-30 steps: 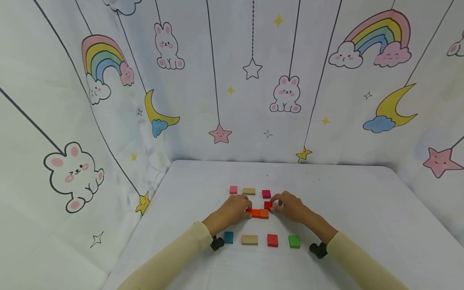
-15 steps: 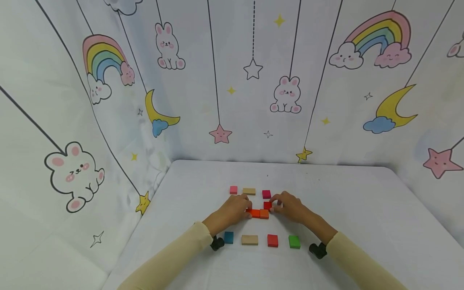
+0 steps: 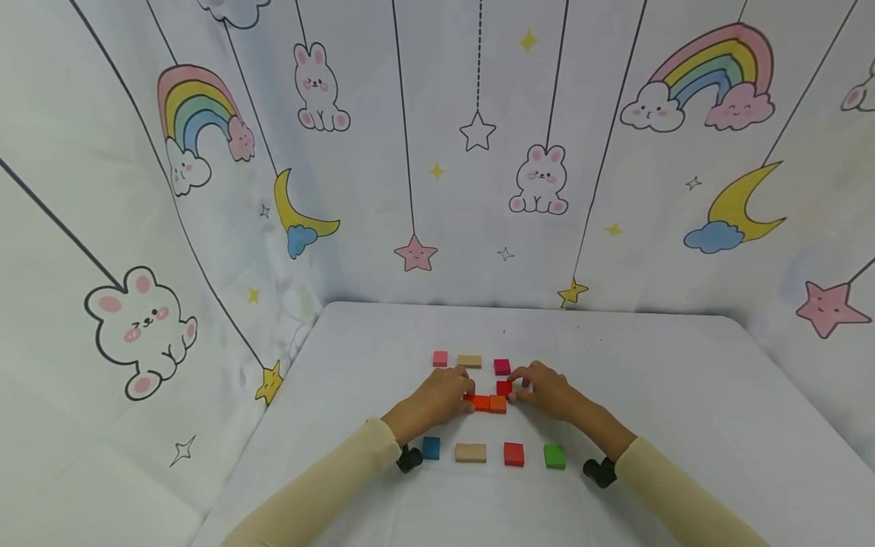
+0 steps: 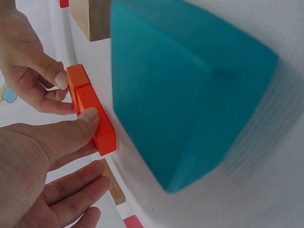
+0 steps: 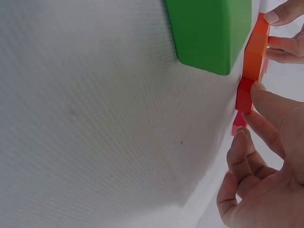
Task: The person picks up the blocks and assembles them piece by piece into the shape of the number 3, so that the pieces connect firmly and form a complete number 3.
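My left hand [image 3: 440, 393] pinches a long red-orange block [image 4: 97, 116] between thumb and index finger; its other fingers are spread apart. Against that block's right end sits a square orange block [image 3: 498, 404]. My right hand [image 3: 549, 390] holds a small red block [image 5: 244, 96] by thumb and index finger, just behind the orange one. In the right wrist view the red block appears to meet the orange block. A crimson block [image 3: 502, 367] lies a little farther back. The left hand covers part of the red-orange block in the head view.
Behind the hands are a pink block [image 3: 440, 358] and a tan block [image 3: 469, 361]. A front row has a teal block [image 3: 431, 448], another tan block [image 3: 471, 453], a red square block [image 3: 514, 454] and a green block [image 3: 555, 456]. A patterned cloth [image 3: 451, 197] hangs behind the white table [image 3: 642, 395].
The small red block has shifted very slightly left, in my right hand's fingers. My left hand and the other blocks have stayed in place.
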`<state>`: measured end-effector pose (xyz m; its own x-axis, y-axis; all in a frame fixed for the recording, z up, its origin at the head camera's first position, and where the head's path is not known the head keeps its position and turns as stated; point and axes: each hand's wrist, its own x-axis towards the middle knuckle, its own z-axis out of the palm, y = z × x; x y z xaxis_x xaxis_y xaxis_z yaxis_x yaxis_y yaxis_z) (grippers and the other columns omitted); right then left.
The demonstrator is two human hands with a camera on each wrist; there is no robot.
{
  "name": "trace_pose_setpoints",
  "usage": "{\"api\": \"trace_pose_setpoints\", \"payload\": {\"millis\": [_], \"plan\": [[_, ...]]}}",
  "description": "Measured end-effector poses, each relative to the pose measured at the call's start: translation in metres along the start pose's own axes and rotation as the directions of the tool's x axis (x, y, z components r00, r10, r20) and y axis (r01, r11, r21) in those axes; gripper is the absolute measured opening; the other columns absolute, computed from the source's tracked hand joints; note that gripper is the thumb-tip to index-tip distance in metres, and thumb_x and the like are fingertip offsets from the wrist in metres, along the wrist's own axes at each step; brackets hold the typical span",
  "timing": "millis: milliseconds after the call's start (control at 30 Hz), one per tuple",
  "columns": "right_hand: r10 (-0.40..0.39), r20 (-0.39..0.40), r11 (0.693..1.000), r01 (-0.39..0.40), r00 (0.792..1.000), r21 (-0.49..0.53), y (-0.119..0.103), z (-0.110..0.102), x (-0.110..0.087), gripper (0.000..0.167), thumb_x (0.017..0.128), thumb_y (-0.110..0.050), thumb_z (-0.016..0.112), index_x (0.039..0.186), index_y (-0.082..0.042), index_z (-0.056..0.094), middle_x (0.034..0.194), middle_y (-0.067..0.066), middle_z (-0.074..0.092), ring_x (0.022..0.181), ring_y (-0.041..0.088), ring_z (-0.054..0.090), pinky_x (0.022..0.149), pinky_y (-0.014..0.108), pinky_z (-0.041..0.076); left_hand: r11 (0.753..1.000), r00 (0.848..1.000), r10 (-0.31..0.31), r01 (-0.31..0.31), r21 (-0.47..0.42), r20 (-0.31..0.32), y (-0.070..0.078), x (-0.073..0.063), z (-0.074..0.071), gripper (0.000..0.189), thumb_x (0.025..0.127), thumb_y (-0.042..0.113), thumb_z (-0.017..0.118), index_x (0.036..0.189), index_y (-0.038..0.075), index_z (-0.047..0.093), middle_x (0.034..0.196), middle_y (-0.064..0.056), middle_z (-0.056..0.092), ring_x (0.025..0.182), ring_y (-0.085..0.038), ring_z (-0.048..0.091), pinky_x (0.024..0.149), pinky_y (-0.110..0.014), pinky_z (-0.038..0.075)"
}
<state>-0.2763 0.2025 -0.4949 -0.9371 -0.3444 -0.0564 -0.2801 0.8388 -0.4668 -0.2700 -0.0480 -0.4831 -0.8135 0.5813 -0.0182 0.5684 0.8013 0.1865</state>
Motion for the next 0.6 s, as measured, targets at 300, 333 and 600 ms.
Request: {"api": "trace_pose_setpoints", "payload": {"millis": [300,333,600], "plan": [[0.02,0.017,0.999,-0.02,1.0,0.029,-0.002,-0.004,0.001,0.035,0.095,-0.025,0.08,0.127,-0.015,0.071,0.106,0.005,0.064,0.099,0.019,0.061,0.086,0.044,0.055,1.0,1.0,-0.001,0.001,0.0,0.001,0.0,0.0,0.001,0.028,0.095,0.034,0.08,0.119,0.019,0.079,0.122,-0.002,0.069,0.109,-0.017,0.064,0.099,-0.033,0.055],[0.026,0.017,0.999,-0.027,1.0,0.037,-0.002,-0.006,0.002,0.035,0.095,-0.026,0.08,0.127,-0.014,0.071,0.106,0.005,0.064,0.098,0.019,0.06,0.084,0.041,0.056,1.0,1.0,-0.001,0.001,0.002,0.001,0.0,0.001,0.001,0.028,0.095,0.034,0.08,0.119,0.019,0.079,0.122,-0.002,0.069,0.109,-0.017,0.064,0.099,-0.033,0.054],[0.051,-0.075,0.998,-0.047,0.996,0.053,-0.002,-0.018,0.014,0.033,0.098,-0.027,0.076,0.124,-0.006,0.07,0.103,0.011,0.065,0.091,0.02,0.059,0.072,0.032,0.058,1.0,1.0,0.0,0.0,0.001,0.005,0.0,0.0,-0.001,0.027,0.095,0.034,0.08,0.118,0.019,0.079,0.123,-0.002,0.07,0.111,-0.018,0.065,0.1,-0.034,0.054]]}}
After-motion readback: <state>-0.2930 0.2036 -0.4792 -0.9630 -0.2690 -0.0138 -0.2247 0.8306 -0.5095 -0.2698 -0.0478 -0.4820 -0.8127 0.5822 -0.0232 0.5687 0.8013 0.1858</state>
